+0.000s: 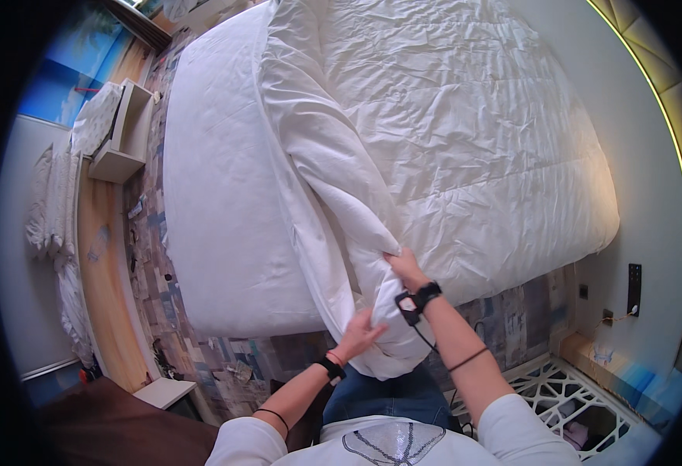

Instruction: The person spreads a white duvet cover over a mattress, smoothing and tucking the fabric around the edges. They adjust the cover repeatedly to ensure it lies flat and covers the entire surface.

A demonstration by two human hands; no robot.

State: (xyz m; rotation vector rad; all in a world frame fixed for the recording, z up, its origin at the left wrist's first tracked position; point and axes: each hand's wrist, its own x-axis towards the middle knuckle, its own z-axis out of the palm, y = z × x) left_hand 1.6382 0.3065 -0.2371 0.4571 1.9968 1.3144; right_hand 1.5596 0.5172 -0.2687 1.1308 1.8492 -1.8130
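Note:
A white quilt or duvet (pixel 475 116) covers the right part of the bed, with a loose white cover (pixel 341 157) bunched in a long ridge along its left edge. The bare white mattress or sheet (pixel 218 204) shows to the left. My right hand (pixel 408 267) grips the cover's fabric near the bed's near edge. Lower and to the left, my left hand (pixel 362 336) holds the same cloth where it hangs over the edge against my jeans. The fingertips of both hands are partly hidden in the folds.
A small white shelf unit (pixel 122 140) stands beyond the bed's left side. Small items lie on the patterned floor (pixel 148 256). A brown surface (pixel 125 428) is at lower left. At lower right are a white lattice panel (pixel 556 387) and a cable (pixel 594 332) by the wall sockets.

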